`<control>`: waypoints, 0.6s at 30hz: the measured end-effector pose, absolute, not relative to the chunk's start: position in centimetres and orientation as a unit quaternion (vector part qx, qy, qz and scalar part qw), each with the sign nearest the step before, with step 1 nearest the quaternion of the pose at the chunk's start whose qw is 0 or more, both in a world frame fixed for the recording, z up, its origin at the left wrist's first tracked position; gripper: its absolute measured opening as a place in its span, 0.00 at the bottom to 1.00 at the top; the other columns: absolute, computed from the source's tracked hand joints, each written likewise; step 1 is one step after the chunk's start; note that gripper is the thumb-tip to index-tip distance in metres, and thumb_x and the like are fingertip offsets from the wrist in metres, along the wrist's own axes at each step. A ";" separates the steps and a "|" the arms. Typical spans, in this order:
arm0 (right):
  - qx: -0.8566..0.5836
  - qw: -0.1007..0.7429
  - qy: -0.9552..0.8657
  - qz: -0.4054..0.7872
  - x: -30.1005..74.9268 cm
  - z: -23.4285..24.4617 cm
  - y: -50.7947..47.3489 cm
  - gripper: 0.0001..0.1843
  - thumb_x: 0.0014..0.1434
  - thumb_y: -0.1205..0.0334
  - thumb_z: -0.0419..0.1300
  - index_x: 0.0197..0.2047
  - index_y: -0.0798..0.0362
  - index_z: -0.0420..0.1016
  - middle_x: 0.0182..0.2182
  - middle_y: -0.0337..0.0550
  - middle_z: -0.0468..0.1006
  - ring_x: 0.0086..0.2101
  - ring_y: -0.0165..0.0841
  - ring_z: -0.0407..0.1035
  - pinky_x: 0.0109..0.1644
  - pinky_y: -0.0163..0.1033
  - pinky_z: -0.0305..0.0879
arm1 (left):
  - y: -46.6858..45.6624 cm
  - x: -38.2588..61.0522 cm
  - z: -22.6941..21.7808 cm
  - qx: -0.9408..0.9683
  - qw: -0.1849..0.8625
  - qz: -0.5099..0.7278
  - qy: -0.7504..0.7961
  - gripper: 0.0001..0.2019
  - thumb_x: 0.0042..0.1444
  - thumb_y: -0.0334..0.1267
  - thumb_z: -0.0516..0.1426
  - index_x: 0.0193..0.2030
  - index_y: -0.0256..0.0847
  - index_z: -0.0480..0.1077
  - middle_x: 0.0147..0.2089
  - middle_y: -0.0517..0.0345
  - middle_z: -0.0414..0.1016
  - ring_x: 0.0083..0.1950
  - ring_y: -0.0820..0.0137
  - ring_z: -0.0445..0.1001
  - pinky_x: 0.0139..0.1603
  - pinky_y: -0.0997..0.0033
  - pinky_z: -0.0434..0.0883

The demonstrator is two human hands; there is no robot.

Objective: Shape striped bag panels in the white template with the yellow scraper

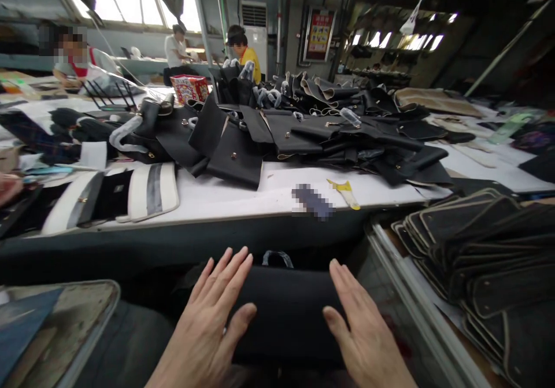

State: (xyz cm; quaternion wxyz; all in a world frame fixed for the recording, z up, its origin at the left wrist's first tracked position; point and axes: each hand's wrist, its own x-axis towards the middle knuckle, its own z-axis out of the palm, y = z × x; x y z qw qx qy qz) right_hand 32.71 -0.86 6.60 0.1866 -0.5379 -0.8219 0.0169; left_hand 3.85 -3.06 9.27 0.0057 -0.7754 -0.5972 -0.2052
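Observation:
A black handbag [288, 316] is low in front of me, with a handle [278, 259] in clear wrapping showing behind its top edge. My left hand [217, 313] lies along the bag's left side, its fingers stretched out and thumb over the front. Along the right side, my right hand [358, 318] has its fingers straight and its thumb pointing inward. Both palms seem to rest against the bag's sides, though the contact itself is hidden. The bag's lower part blends into shadow.
Black bag pieces [243, 151] are heaped on a white table [212, 197]. White-edged panels [154, 191] lie at its left; a yellow-handled tool [346, 194] sits near the edge. Stacked dark panels [485, 261] stand right, a metal-rimmed board [93, 313] left. People work farther back.

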 end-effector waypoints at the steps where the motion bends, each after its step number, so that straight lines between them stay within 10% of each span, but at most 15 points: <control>1: -0.537 0.168 -0.827 -0.006 31.9 5.9 -0.6 0.36 0.69 0.45 0.46 0.73 0.54 0.43 0.69 0.48 0.53 0.65 0.46 0.54 0.62 0.54 0.65 | -2.3 3.9 8.0 -0.781 0.038 -0.188 -0.595 0.30 0.67 0.45 0.48 0.74 0.47 0.44 0.72 0.55 0.56 0.71 0.57 0.55 0.69 0.47 0.58; 11: -0.560 0.056 -0.826 -0.029 31.5 3.1 0.6 0.39 0.68 0.39 0.44 0.71 0.58 0.52 0.69 0.50 0.52 0.67 0.47 0.49 0.67 0.62 0.54 | -2.1 3.3 1.2 -0.785 0.095 -0.110 -0.602 0.35 0.64 0.46 0.50 0.74 0.47 0.39 0.73 0.51 0.51 0.73 0.48 0.49 0.62 0.36 0.64; 18: -0.617 0.117 -0.778 -0.021 34.1 1.1 1.3 0.38 0.69 0.46 0.49 0.73 0.53 0.41 0.69 0.47 0.51 0.66 0.44 0.53 0.61 0.53 0.67 | -1.4 2.1 0.4 -0.731 -0.075 -0.205 -0.646 0.35 0.66 0.42 0.49 0.74 0.51 0.34 0.75 0.52 0.45 0.73 0.53 0.50 0.65 0.43 0.65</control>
